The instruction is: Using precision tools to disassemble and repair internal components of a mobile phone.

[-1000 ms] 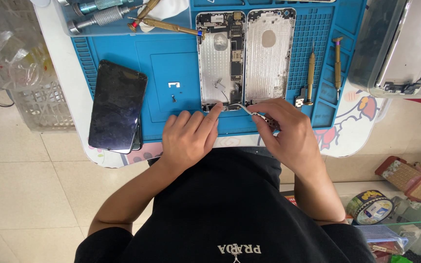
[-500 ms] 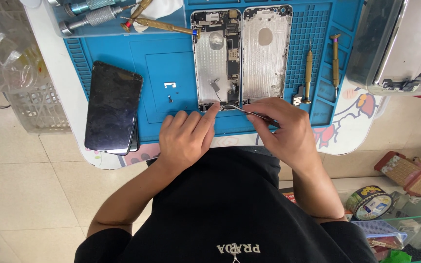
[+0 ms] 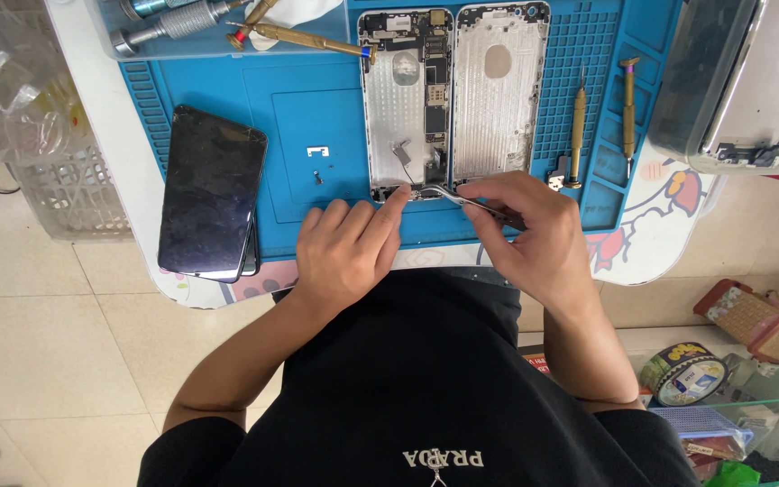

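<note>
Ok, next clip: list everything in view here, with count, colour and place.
opened phone body: one, silver, top centre of mat
spare back shell: one, silver, right of the opened body
repair mat: one, blue, on white table
black phone: one, face up, mat's left edge
screwdrivers: two gold, on mat's right side; one more gold at top
small bracket: one, pale, mid-mat
tape roll: one, lower right, on floor
tweezers: one, metal, in right hand
left hand: fingertip at phone's bottom edge
right hand: pinching tweezers
</note>
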